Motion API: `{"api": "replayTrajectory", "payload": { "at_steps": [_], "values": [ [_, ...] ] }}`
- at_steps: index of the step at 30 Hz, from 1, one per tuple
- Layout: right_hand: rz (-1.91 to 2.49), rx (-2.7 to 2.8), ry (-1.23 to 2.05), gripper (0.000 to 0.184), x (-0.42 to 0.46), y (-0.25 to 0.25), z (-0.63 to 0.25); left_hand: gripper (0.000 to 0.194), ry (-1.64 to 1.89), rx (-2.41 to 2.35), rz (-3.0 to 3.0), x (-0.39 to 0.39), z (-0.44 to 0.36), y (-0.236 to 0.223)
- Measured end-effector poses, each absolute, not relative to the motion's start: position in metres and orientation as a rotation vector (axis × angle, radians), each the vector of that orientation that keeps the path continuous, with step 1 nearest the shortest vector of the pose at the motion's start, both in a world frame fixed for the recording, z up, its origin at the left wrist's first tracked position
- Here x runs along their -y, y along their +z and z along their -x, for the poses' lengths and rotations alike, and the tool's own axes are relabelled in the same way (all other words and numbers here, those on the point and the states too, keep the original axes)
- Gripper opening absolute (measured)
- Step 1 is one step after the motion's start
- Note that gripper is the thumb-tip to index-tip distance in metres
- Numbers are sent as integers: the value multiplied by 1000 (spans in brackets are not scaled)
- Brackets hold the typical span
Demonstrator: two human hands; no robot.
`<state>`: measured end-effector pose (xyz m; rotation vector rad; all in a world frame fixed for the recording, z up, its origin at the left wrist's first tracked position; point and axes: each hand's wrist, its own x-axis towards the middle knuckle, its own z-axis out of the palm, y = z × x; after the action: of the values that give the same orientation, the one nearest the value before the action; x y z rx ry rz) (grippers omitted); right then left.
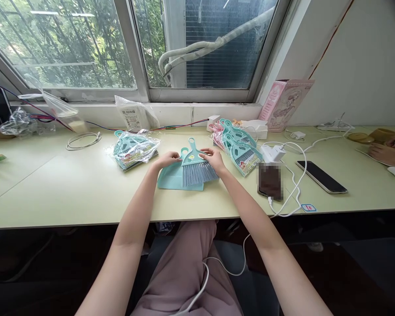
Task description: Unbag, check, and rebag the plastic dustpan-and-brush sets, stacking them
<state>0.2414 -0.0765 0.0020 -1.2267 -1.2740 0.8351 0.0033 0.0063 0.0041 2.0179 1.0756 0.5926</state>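
- Table [85, 193]: smooth, flat, pale yellow-green.
- Dustpan [171, 177]: teal plastic, broad and straight-edged, mid-table, partly covered by the brush.
- Brush [192, 158]: teal plastic, fan-shaped, looped handle, fine grey-blue bristles.
- Left set [133, 149]: teal, in crinkly clear film; right pile [238, 147]: pink and teal.
- Left hand [169, 159]: fingers nearly closed on the dustpan's upper edge.
- Right hand [213, 159]: fingers slightly apart, gripping the brush's right shoulder.
- Phone [321, 176]: flat, dark, beside looping white cables [299, 191].

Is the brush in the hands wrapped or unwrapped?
Unwrapped: the brush shows bare bristles, with no plastic film visible over them.
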Motion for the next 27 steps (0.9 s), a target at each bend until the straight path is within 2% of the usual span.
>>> {"api": "replayTrajectory", "payload": {
  "at_steps": [6, 13, 19, 24, 27],
  "values": [
    [1325, 1320, 567, 23, 80, 7, -240, 51, 703, -971, -1682, 15, -15, 16],
    [1579, 1348, 303, 15, 85, 11, -245, 58, 826, -959, -1601, 33, -51, 11],
    [1630, 1590, 39, 10, 86, 11, -238, 59, 909, -923, -1636, 36, -61, 7],
    [1621, 1660, 38, 15, 89, 10, -230, 59, 946, -887, -1578, 35, -57, 12],
    [1567, 1584, 215, 34, 86, 8, -233, 59, 959, -879, -1566, 37, -57, 15]
  ]
}}
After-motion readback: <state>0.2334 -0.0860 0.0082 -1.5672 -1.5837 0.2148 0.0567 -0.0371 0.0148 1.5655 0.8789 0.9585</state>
